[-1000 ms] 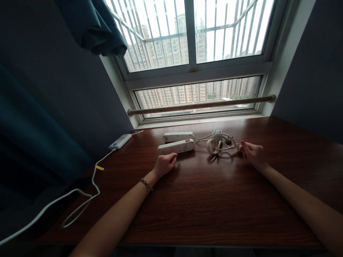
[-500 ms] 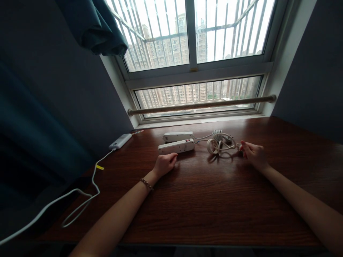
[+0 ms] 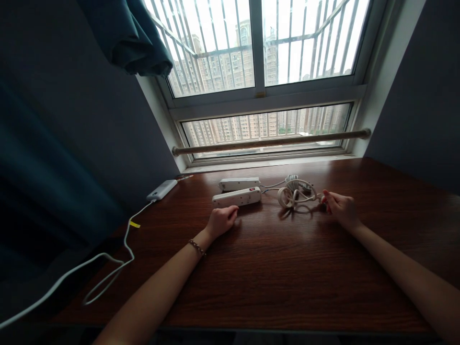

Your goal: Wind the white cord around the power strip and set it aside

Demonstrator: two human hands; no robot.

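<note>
A white power strip (image 3: 237, 197) with a red switch lies on the brown wooden table (image 3: 273, 273). Just in front of it my left hand (image 3: 222, 221) rests on the tabletop, fingers curled closed, with nothing visible in them. To the right, my right hand (image 3: 339, 206) is closed around the end of the strip's white power cord (image 3: 287, 197); the fingers mostly hide that end. The cord lies in loose loops between the strip and the hand. Behind it sits a second white power strip (image 3: 239, 183), whose cord is bundled in a coil (image 3: 292, 182).
A white adapter-like box (image 3: 161, 190) stands at the table's far left, its white cable (image 3: 125, 239) running off the left edge with a yellow tag (image 3: 134, 224). Beyond the table are a horizontal rail (image 3: 273, 142) and a barred window. Blue curtain (image 3: 140, 48) hangs upper left.
</note>
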